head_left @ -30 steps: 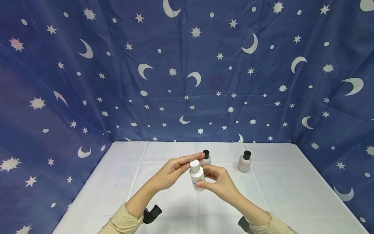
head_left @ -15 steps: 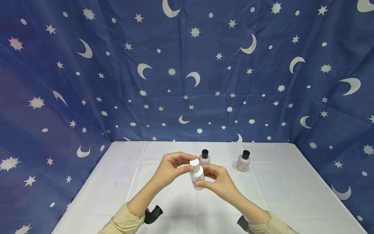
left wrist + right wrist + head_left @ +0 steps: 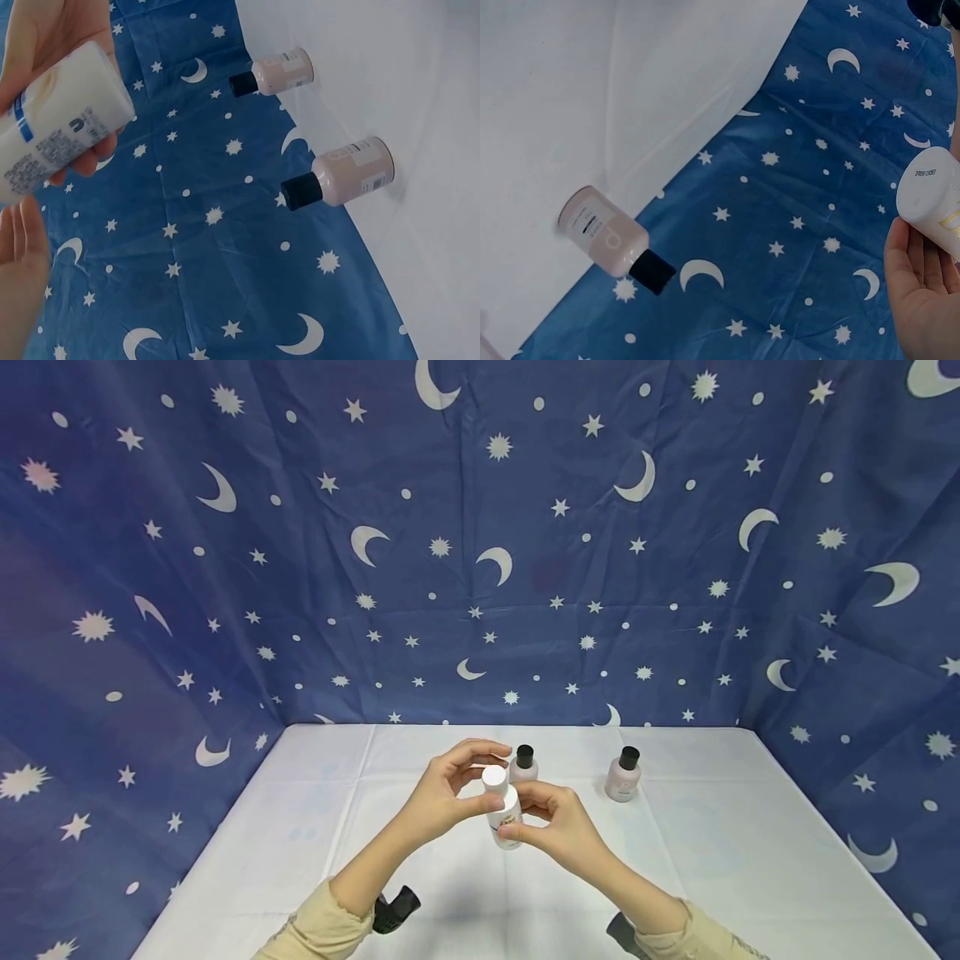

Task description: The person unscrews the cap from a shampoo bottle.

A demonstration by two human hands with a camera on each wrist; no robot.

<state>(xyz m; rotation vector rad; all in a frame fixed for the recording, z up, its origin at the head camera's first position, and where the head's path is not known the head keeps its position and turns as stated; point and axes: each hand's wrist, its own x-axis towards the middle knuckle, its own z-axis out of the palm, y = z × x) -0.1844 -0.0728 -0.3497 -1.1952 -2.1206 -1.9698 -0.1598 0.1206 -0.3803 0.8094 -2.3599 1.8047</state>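
Note:
In the head view my right hand [image 3: 558,827] holds a small white bottle [image 3: 507,821] by its body, thumb in front, raised over the table and slightly tilted. My left hand [image 3: 442,789] has its thumb at the lower edge of the white cap [image 3: 494,777], with curled fingers around the cap's far side. In the left wrist view the bottle [image 3: 71,124] shows a blue band and fine print; the cap is out of frame. The right wrist view shows its round base [image 3: 922,187], with fingers [image 3: 915,259] of my right hand beneath it.
Two pale pink bottles with black caps stand on the white table [image 3: 300,860], one behind the hands [image 3: 523,770], the other farther right [image 3: 622,781]. A blue curtain [image 3: 420,652] with moons and stars surrounds the table's back and sides.
The left fingers, laid straight across the cap a second ago, have curled around it and lifted slightly. The left thumb has slid right and down. My right hand keeps its hold on the bottle.

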